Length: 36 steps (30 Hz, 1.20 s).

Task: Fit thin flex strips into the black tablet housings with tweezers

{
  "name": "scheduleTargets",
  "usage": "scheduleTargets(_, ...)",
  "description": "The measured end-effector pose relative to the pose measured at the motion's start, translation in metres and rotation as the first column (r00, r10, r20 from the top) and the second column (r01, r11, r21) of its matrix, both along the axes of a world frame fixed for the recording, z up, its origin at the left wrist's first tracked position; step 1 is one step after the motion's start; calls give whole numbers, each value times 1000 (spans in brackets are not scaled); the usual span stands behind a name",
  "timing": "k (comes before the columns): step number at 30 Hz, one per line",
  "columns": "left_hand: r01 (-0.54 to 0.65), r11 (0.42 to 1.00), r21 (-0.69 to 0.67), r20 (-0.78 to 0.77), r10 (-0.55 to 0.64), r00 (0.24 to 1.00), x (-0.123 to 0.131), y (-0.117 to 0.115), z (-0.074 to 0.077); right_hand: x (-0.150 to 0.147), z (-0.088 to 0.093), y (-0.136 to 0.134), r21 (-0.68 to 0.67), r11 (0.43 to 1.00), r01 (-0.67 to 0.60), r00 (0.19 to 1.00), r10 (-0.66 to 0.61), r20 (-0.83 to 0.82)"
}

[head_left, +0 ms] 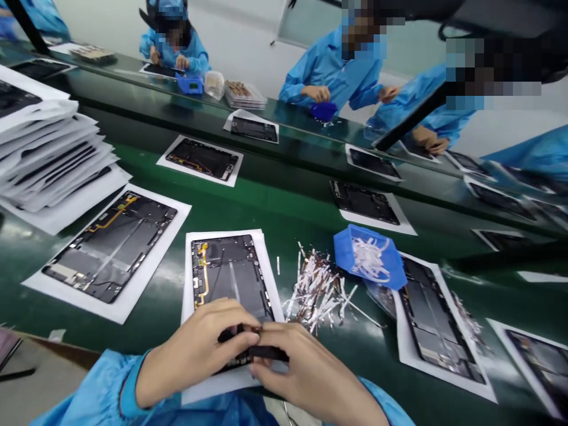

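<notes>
In front of me a black tablet housing lies on a white paper sheet. An orange-yellow ribbon cable runs along its left side. Over its near end my left hand is closed, thumb against fingers, and my right hand meets it fingertip to fingertip. Between the right thumb and fingers sits a small black part. Dark material also shows inside the left grip; whether it is the same piece is hidden. The hands cover the housing's lower end.
Right of the housing lies a pile of silvery strips beside a blue bin of white strips. Another housing lies left, near a tall stack of paper sheets. Beyond, a conveyor carries more housings; co-workers in blue sit opposite.
</notes>
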<state>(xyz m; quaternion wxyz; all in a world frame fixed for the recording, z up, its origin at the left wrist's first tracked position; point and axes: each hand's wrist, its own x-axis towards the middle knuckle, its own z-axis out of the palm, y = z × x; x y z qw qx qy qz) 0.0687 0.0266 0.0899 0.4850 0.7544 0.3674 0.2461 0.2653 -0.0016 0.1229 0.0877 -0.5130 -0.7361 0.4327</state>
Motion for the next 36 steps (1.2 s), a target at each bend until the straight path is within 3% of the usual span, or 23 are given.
scheduleTargets(2, 34, 999, -2, -42, -34, 999, -13, 1, 1, -10, -6, 4, 9, 998, -65, 996, 65, 59)
scheduleTargets(7, -42, 995, -92, -149, 28, 988, -41, -5, -5, -21, -14, 16, 78, 986, -147, 988, 142, 63)
scheduleTargets(11, -67, 969, -238, -196, 20, 980, -52, -13, -13, -27, -20, 19, 154, 974, -166, 982, 149, 115)
scheduleTargets(15, -150, 941, -303, -210, 87, 974, -57, -20, -24, -32, -20, 19, 219, 966, -137, 980, 99, 174)
scheduleTargets(17, -211, 898, -386, -139, 169, 976, -57, -24, -30, -33, -12, 16, 282, 959, -38, 994, 7, 111)
scheduleTargets(19, -289, 829, -480, -44, 306, 951, -54, -27, -35, -35, -2, 8, 400, 902, 164, 986, -155, -56)
scheduleTargets(20, -326, 794, -513, -5, 378, 926, -52, -29, -37, -36, 2, 2, 454, 835, 311, 950, -260, -174)
scheduleTargets(22, -387, 748, -539, 43, 483, 874, -48, -32, -41, -38, 2, -12, 467, 641, 608, 791, -439, -427)
scheduleTargets(23, -413, 736, -536, 55, 519, 853, -45, -33, -43, -39, -2, -19, 411, 571, 710, 697, -490, -524)
scheduleTargets(24, -440, 724, -532, 70, 555, 829, -42, -34, -45, -41, -9, -24, 324, 547, 772, 617, -521, -590)
scheduleTargets(26, -492, 709, -505, 98, 614, 783, -37, -38, -48, -45, -30, -32, 79, 616, 784, 504, -558, -659)
scheduleTargets(28, -534, 716, -450, 125, 643, 756, -32, -42, -52, -51, -52, -35, -245, 701, 669, 380, -606, -699)
scheduleTargets(31, -557, 767, -317, 167, 624, 764, -29, -48, -56, -59, -75, -39, -608, 650, 457, 113, -720, -685)
scheduleTargets(33, -551, 811, -195, 196, 583, 789, -30, -50, -58, -61, -79, -42, -678, 594, 432, 15, -757, -654)
scheduleTargets(36, -522, 853, -2, 234, 508, 829, -33, -49, -59, -60, -78, -47, -673, 584, 455, 37, -767, -640)
